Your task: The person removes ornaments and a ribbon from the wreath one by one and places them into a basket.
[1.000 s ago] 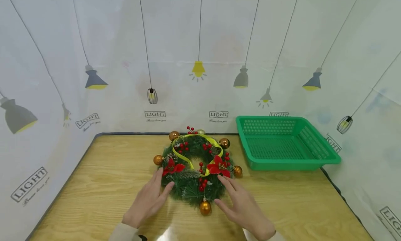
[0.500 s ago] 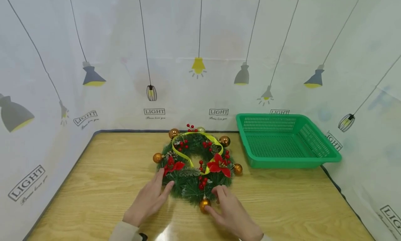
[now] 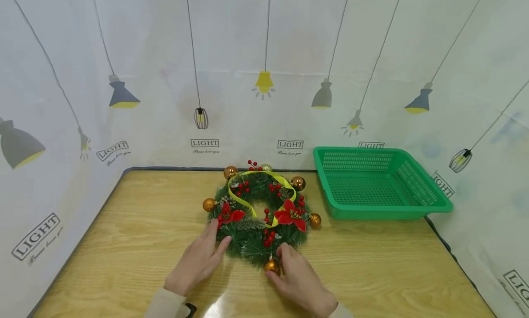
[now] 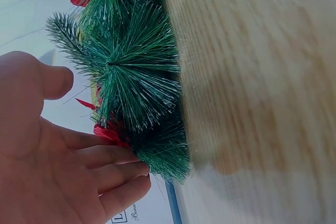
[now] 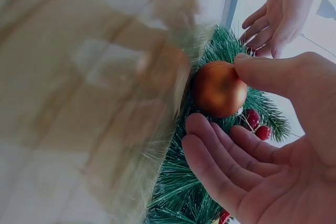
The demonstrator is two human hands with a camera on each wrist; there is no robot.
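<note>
A green Christmas wreath lies on the wooden table, dressed with red berries, two red poinsettias and orange-gold baubles. A yellow ribbon loops over its top. At the wreath's near edge, my right hand holds an orange bauble between thumb and curled fingers. My left hand rests at the wreath's left front with fairly straight fingers; its fingertips reach the greenery beside the left poinsettia, and the thumb stands apart. In the left wrist view, pine needles fill the space beyond that thumb.
A green plastic basket with perforated sides stands at the back right of the table. White sheeting printed with hanging lamps rises behind the table's dark rear edge and along both sides.
My right hand has moved from the wreath's right front down to the near bauble and taken hold of it. The left hand keeps its place at the wreath's left front.
</note>
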